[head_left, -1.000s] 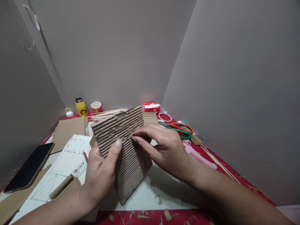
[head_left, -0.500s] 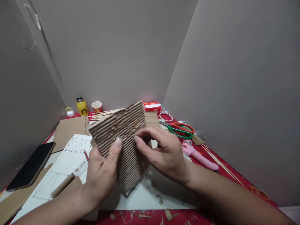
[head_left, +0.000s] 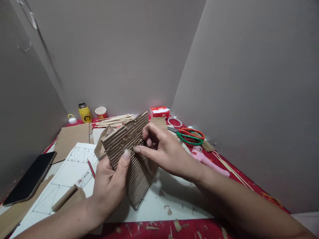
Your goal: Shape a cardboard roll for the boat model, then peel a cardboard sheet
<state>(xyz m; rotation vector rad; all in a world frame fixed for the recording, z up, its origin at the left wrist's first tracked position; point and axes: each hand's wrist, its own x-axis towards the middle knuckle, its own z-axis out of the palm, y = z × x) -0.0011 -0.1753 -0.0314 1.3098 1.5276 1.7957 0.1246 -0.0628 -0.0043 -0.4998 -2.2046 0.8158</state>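
Note:
A piece of corrugated cardboard (head_left: 138,169) with bare ridges facing me is held up, tilted, over the white sheet. Torn brown paper scraps cling to its upper part. My left hand (head_left: 112,181) grips its left side, thumb across the ridges and fingers behind. My right hand (head_left: 165,151) is at its right side, the thumb pressing on the ridges and the index finger bent against the upper right part. The right hand's other fingers are curled and partly hidden. A crumpled brown paper piece (head_left: 99,147) shows behind the cardboard's left edge.
On the left lie a phone (head_left: 30,177), a paper with drawn lines (head_left: 62,169), a red pencil (head_left: 91,168) and flat cardboard (head_left: 72,139). Behind stand a yellow bottle (head_left: 85,113) and a paper cup (head_left: 101,113). Scissors (head_left: 190,136) and a pink glue gun (head_left: 210,164) lie right.
My right hand has shifted up and left on the cardboard, and its thumb and index finger have spread apart. The cardboard has turned slightly. The view has moved a little.

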